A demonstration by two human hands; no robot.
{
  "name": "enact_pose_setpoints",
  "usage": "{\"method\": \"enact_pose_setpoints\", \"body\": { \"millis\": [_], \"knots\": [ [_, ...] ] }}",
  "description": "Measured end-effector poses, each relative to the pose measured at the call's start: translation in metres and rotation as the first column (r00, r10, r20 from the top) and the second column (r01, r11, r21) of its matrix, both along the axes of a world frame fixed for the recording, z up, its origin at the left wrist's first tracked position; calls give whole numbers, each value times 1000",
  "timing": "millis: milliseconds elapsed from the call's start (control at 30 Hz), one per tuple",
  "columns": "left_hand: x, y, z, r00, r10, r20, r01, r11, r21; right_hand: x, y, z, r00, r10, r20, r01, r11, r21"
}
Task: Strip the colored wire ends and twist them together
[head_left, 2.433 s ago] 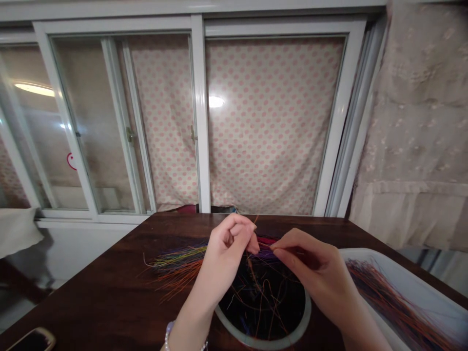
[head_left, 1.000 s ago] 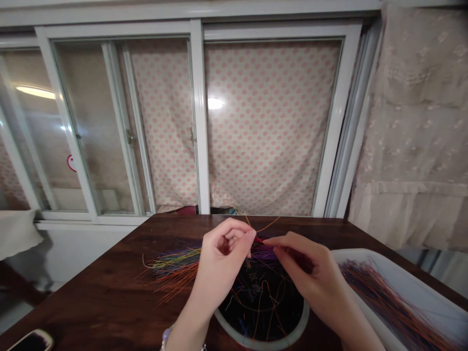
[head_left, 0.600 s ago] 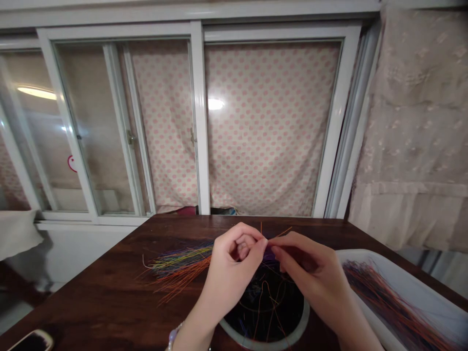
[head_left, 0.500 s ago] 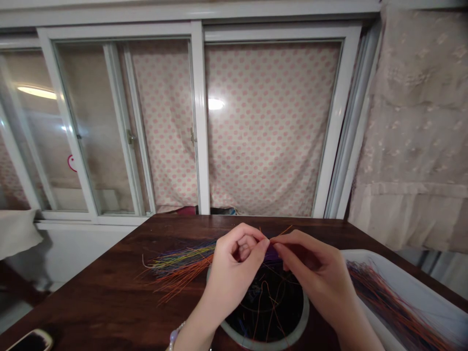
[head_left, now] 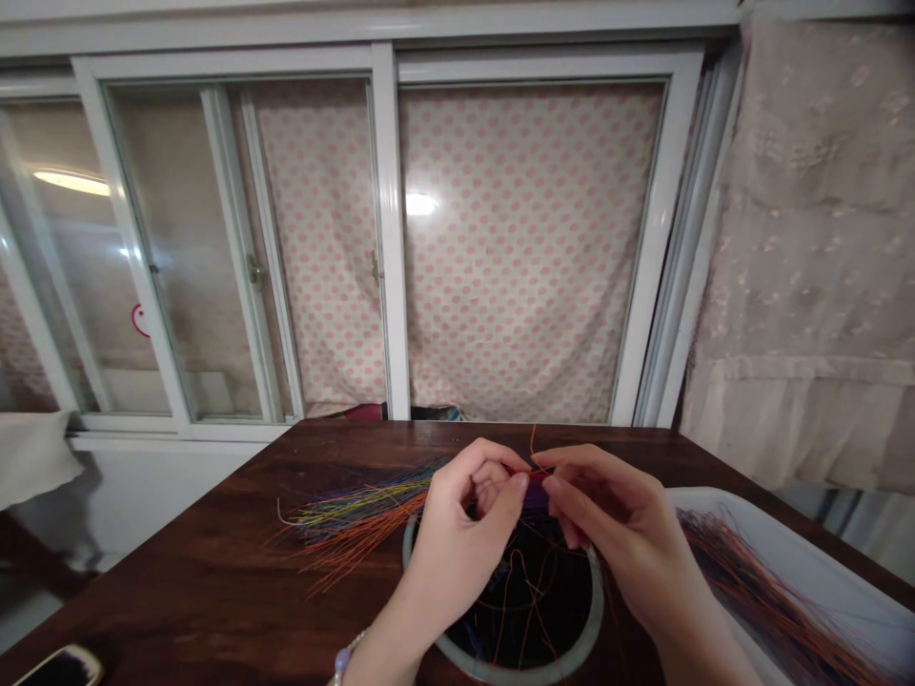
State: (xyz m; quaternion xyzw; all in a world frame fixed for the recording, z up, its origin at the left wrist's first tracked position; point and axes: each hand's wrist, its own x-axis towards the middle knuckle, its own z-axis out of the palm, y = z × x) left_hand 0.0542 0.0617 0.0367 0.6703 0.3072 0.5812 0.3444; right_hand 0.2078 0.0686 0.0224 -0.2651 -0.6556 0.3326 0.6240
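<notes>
My left hand [head_left: 476, 519] is curled, thumb and forefinger pinched together on a thin orange wire [head_left: 534, 441] above a round dark dish with a pale rim [head_left: 593, 619]. Close on its right, my right hand [head_left: 619, 519] holds the same wire near its fingertips, thumb and forefinger nearly together. One end of the wire sticks up between the hands. Something purple [head_left: 536, 497] shows just behind the fingertips, partly hidden. Several loose orange wire pieces [head_left: 506, 610] lie across the dish.
A bundle of coloured wires [head_left: 357, 519] lies on the dark wooden table [head_left: 178, 591] at the left. A white tray [head_left: 772, 534] with many more wires stands at the right. A dark object with a pale edge [head_left: 64, 667] sits at the lower left. Windows [head_left: 529, 248] stand behind the table.
My fingertips have moved slightly apart from touching. The orange wire's end now points up between them instead of slanting to the right.
</notes>
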Motion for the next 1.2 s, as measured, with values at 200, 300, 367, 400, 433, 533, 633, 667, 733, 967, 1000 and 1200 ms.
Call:
{"method": "enact_pose_setpoints", "body": {
  "millis": [200, 300, 367, 400, 433, 533, 633, 667, 733, 967, 1000, 1200],
  "knots": [
    [2, 0, 0, 1000, -12, 4, 12, 1000, -14, -1, -1, -2, 999, 38, 13, -38, 999, -18],
    [2, 0, 1, 1000, -8, -3, 8, 1000, -14, -2, -2, -3, 999, 39, 28, -38, 999, -30],
    [1, 0, 2, 1000, 12, -8, -12, 1000, -13, -2, -2, -4, 998, 38, 41, -37, 999, -30],
    [0, 0, 2, 1000, 28, -9, -28, 1000, -10, -2, -2, -5, 998, 40, 47, -39, 999, -30],
    [0, 1, 3, 999, 42, -9, -42, 999, -7, -2, -2, -5, 998, 43, 54, -41, 999, -30],
    [-1, 1, 3, 997, 73, -13, -73, 997, -1, -3, -3, -6, 996, 35, 81, -32, 999, -38],
    [-2, 1, 3, 997, 81, -17, -81, 997, -5, -2, -5, -5, 994, 2, 112, 2, 999, -37],
    [-2, 1, 3, 997, 80, -17, -80, 997, -4, -2, -5, -5, 993, -13, 121, 16, 999, -28],
    [-2, 2, 2, 997, 77, -14, -77, 997, 0, -2, -5, -5, 988, -53, 142, 53, 999, 10],
    [-3, 3, 1, 997, 68, -33, -67, 997, 27, -4, 0, -2, 974, -150, 169, 123, 980, 159],
    [-3, 3, 2, 997, 67, -35, -66, 997, 31, -4, 0, -2, 975, -152, 160, 124, 977, 175],
    [-2, 1, 2, 997, 60, -54, -59, 998, 32, -6, 0, -2, 962, -252, 104, 207, 924, 320]
  ]
}}
